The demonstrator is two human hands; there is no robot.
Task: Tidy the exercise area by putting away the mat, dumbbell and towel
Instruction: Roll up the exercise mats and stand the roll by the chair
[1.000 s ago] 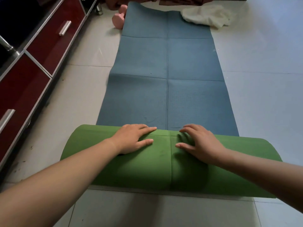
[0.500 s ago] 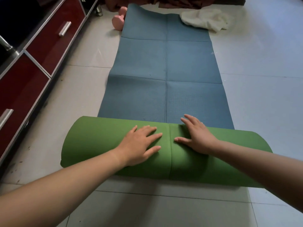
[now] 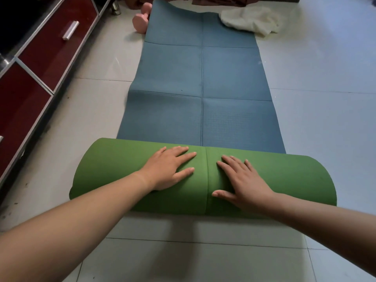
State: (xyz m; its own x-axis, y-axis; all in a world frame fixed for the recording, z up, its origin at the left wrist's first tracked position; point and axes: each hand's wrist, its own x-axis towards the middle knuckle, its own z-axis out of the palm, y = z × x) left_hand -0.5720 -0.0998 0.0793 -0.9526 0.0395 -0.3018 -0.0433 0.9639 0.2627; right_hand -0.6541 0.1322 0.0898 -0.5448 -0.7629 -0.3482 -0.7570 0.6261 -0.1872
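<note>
Rolls mat (image 3: 202, 110) further along the floor, left hand (image 3: 168, 169) and right hand (image 3: 242, 186) pressing flat with spread fingers, with most length unrolled and dumbbell (image 3: 140, 22), towel (image 3: 250, 20) waiting at its far end.

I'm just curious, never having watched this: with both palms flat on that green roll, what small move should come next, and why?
Probably push the green roll forward a little with both palms. The left hand and right hand lie flat on top of it, and a long stretch of blue mat lies unrolled ahead, with the towel over its far corner.
</note>
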